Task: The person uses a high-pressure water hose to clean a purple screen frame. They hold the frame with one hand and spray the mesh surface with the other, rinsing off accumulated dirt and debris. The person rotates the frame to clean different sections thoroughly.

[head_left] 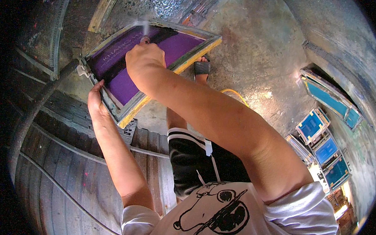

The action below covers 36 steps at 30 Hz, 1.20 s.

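Head view: you look down over your own white printed shirt and dark shorts at a wet concrete floor [256, 49].
Frame: a screen-printing frame [173, 69] with purple mesh [127, 84] stands tilted in front of you, its lower edge by a ribbed dark wooden surface [70, 179] on your left.
Left hand: your left hand [96, 102] is closed around the frame's near left edge, thumb along the rim, holding it up.
Right hand: your right hand [143, 60] is over the mesh, fingers curled shut around a small spray nozzle [144, 40]; only its tip shows past the knuckles.
Spray: a thin pale jet [144, 27] rises from the nozzle toward the frame's far edge.
Mesh state: the upper band by the nozzle is dark, the rest purple with pale lettering.
Foot: your sandalled foot [201, 69] stands on the floor just beyond the frame's right corner.
Hose: a yellow hose [235, 94] curves on the floor behind your right forearm.
Other frames: blue-meshed screens [326, 141] lean together along the wall, well apart on your right.
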Tool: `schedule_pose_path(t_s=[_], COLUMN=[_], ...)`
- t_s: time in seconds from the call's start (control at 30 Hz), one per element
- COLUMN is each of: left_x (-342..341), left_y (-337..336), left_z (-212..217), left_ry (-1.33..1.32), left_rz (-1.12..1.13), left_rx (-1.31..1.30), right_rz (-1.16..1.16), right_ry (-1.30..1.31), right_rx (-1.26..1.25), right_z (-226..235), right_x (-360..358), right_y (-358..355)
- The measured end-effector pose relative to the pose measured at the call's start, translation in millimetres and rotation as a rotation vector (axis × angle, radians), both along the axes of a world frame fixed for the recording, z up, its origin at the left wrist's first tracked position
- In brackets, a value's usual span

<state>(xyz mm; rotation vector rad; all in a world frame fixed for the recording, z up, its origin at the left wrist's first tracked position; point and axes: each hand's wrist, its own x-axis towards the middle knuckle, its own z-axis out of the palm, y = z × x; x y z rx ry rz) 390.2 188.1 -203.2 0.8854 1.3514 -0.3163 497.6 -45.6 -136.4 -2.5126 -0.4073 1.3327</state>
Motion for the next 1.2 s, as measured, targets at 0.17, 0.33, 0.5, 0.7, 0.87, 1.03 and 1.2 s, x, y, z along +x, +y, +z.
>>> schedule_pose_path(t_s=[0.17, 0.33, 0.5, 0.7, 0.87, 1.03, 1.2], left_x=[5.2, 5.1, 2.9, 6.2, -3.0, 0.8, 1.7], left_y=[-10.4, -12.1, -4.9, -11.9, 2.3, -7.7, -3.0], left_z=[4.7, 5.8, 1.9, 3.9, -3.4, 0.6, -0.5], left_ry=[-0.009, -0.022, 0.005, 0.035, -0.020, 0.003, 0.009], left_rz=[-0.002, -0.029, 0.005, 0.015, 0.043, 0.047, 0.059], left_rx=[-0.001, -0.011, -0.062, -0.012, -0.076, -0.043, -0.046], right_rz=[0.008, 0.062, -0.016, -0.045, -0.019, -0.066, -0.142], right_ry=[-0.011, 0.004, 0.009, 0.053, 0.054, -0.009, 0.014], right_rx=[-0.010, -0.020, -0.003, -0.073, -0.067, -0.034, -0.095], right_z=[-7.9, -8.1, -6.2, 5.8, 6.4, -2.8, -11.5], right_x=[-2.0, -2.3, -2.7, 0.7, -0.6, -7.2, -4.5], right_y=[2.2, 3.7, -1.0, -21.3, -20.5, -19.6, -23.3])
